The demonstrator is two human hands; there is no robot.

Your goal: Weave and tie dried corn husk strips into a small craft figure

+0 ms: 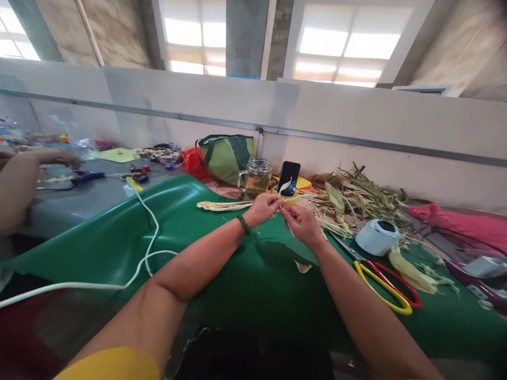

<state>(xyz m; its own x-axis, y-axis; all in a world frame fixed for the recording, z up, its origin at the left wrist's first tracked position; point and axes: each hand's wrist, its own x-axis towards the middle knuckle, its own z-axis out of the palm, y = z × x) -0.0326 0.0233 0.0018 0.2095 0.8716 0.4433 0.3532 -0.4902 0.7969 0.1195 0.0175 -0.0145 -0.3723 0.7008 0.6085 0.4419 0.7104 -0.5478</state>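
My left hand [264, 207] and my right hand [300, 220] meet above the green table cover [222, 264], fingers pinched together on a thin pale corn-husk strip [285, 186] that curls up between them. A green bead bracelet [243, 224] circles my left wrist. Flat husk strips [222, 205] lie just left of my left hand. A small husk scrap [303, 267] rests on the cover below my hands.
A pile of dried husks [356, 198], a roll of white tape [377, 237] and red-and-yellow scissors [386, 285] lie to the right. Behind my hands stand a glass mug [256, 178], a phone [289, 177] and a green bag [225, 155]. A white cable [146, 248] crosses left. Another person's arm [19, 182] is at far left.
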